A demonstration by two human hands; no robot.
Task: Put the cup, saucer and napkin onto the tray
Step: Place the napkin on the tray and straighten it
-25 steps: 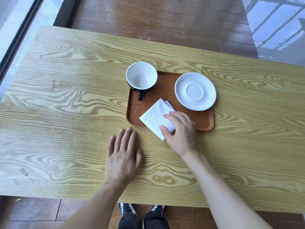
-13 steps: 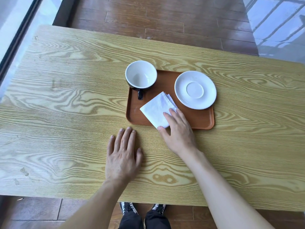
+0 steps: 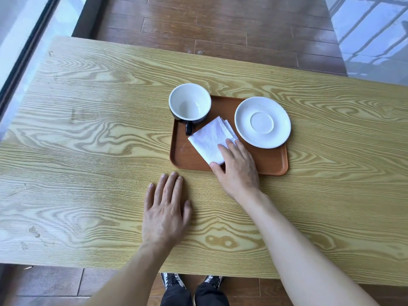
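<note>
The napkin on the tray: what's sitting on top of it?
Only the right hand: its fingertips rest flat on the near right part of the napkin. The rest of the napkin is bare. The corner under the hand is hidden. The cup and saucer sit beside it.

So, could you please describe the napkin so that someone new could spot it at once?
On the wooden table sits a brown tray. The napkin lies between the cup and saucer, under the right hand: the only soft, folded white square.
</note>
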